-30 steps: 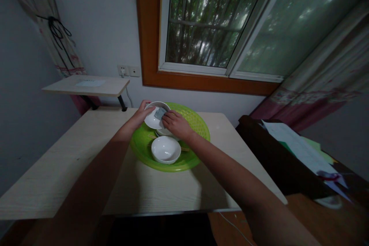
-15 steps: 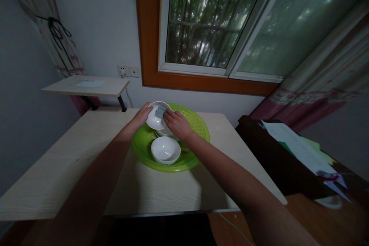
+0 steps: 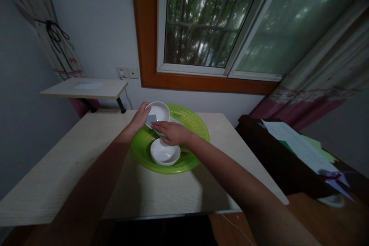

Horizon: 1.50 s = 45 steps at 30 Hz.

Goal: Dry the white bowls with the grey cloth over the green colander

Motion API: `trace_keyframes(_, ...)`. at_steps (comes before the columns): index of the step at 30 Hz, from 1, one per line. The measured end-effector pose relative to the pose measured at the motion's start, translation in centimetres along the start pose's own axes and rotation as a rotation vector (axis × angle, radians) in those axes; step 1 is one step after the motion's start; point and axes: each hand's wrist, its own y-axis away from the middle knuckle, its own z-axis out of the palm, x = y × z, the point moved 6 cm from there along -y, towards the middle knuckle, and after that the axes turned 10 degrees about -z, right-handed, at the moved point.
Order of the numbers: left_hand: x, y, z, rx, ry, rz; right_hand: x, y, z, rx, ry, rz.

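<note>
My left hand [image 3: 141,116] grips the left rim of a white bowl [image 3: 162,111], which is tilted toward me above a round green basin [image 3: 198,123]. Pressed against the inside of this bowl is a grey-blue cloth [image 3: 151,119], with the fingers of my right hand [image 3: 170,132] closed on its edge. Below my right hand a second white bowl [image 3: 165,153] sits upright in the basin. Another white bowl [image 3: 175,121] lies behind my right hand, mostly hidden. Thin wooden chopsticks [image 3: 151,137] show at its left side, partly covered.
The basin stands on a pale wooden table [image 3: 121,184]. A small raised shelf [image 3: 86,88] with a paper on it is at the back left. Right of the table, papers [image 3: 300,146] lie on a dark brown surface. Window and wall rise behind.
My right hand has slid the cloth left and down inside the tilted bowl, toward the near rim. The left hand keeps its hold, and the camera view has shifted slightly.
</note>
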Motion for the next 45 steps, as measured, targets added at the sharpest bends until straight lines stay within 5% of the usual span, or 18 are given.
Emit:
trace_keyframes(17, -0.7, -0.1, 0.7, -0.114, 0.205, -0.104, 1.5, -0.2, -1.7, 0.019, 0.33, 0.169)
trace_keyframes(30, 0.5, 1.0, 1.3, -0.27, 0.484, -0.165, 1.0, 0.3, -2.6, 0.106, 0.46, 0.038)
trace_keyframes(45, 0.4, 0.2, 1.1, -0.236, 0.3, -0.037, 1.4, 0.3, -2.6, 0.1, 0.459, 0.12)
